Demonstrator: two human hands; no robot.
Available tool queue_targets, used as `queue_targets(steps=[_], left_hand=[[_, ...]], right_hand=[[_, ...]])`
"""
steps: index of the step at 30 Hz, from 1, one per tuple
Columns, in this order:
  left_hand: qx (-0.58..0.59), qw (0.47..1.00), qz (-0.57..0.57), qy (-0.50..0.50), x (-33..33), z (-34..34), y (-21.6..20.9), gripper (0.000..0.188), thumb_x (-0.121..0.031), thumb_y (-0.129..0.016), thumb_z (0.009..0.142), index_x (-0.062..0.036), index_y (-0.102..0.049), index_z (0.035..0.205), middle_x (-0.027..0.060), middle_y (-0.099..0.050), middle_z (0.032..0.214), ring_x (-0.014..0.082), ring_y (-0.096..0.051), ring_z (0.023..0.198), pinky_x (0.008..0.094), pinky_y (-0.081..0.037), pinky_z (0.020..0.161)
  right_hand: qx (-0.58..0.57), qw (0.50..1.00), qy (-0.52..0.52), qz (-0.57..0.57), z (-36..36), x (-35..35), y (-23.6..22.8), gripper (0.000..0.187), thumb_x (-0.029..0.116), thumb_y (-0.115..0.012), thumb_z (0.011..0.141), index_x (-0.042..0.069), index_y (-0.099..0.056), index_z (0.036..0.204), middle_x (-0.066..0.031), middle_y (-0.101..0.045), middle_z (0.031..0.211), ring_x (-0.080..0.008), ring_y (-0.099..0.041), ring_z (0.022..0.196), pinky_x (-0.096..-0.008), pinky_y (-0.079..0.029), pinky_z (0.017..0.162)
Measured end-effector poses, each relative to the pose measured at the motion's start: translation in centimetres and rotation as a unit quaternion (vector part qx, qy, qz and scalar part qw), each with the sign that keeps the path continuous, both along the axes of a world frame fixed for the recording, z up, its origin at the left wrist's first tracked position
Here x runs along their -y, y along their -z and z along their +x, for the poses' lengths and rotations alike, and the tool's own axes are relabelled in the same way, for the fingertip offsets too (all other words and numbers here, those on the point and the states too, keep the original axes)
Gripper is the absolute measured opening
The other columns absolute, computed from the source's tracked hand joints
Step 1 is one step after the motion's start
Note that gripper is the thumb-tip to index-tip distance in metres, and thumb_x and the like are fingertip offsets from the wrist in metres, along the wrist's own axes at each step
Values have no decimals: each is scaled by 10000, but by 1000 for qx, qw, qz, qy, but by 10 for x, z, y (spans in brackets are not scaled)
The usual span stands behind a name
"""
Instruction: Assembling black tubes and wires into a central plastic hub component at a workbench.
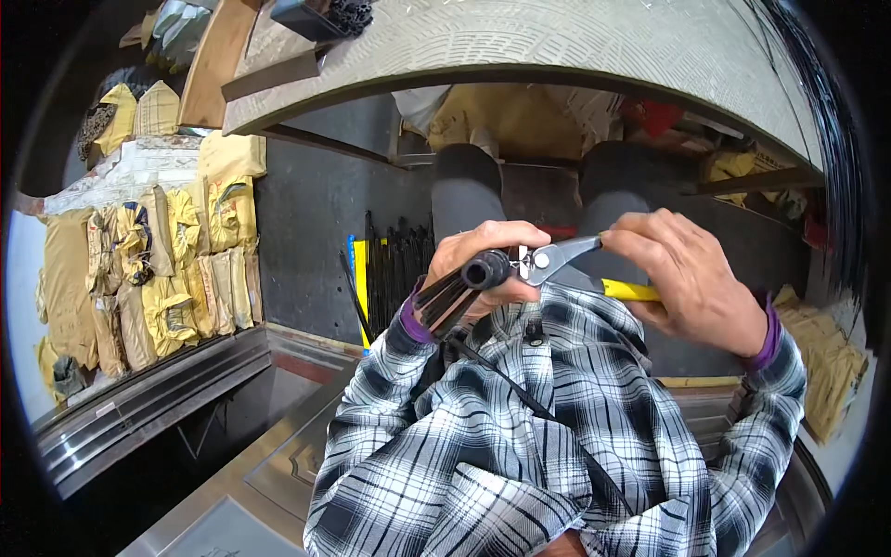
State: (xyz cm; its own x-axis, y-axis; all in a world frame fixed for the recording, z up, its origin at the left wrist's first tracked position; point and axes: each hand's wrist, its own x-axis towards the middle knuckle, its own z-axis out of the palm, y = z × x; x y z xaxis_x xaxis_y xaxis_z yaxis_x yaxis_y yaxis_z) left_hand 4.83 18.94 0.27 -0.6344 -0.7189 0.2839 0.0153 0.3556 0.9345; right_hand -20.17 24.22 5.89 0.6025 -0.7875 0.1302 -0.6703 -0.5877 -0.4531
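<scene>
My left hand (487, 255) is closed around what looks like a black umbrella frame (445, 302). Its round, hollow black end (481, 270) faces up, and thin ribs run down beside my wrist. In my right hand (691, 278) is a pair of pliers (541, 263) with a silver head and a yellow grip on one handle. The pliers' jaws meet small shiny metal parts between my left thumb and fingers, beside the round end. Exactly what the jaws bite on is too small to tell.
A bundle of black rods (399, 269) stands by my left leg, near a yellow strip (360, 292). Ahead, a worn table (557, 42) curves across, with a dark box of small black parts (325, 17). Yellowish sacks (153, 269) lie at left; black strands (831, 139) hang at right.
</scene>
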Motion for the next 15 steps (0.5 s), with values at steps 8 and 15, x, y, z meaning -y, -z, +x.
queue_targets(steps=[8,15], left_hand=[[-35,992,11,119,3,1,2,536,-273,-765,617,-30,-576,1056,98,-626,986,206,-619,805,276,-501,701],[0,996,39,75,1,2,-10,574,-312,-756,609,-20,-578,1071,113,-625,967,190,-617,801,275,-485,701]], right_hand=[[323,764,-99,550,-22,11,12,657,312,-709,738,-19,-397,1212,-145,-571,1000,-177,-628,599,-259,-511,531],[69,980,-17,184,-13,-14,-2,533,123,-655,701,37,-453,1187,-175,-600,908,-315,-623,719,-331,-495,633]])
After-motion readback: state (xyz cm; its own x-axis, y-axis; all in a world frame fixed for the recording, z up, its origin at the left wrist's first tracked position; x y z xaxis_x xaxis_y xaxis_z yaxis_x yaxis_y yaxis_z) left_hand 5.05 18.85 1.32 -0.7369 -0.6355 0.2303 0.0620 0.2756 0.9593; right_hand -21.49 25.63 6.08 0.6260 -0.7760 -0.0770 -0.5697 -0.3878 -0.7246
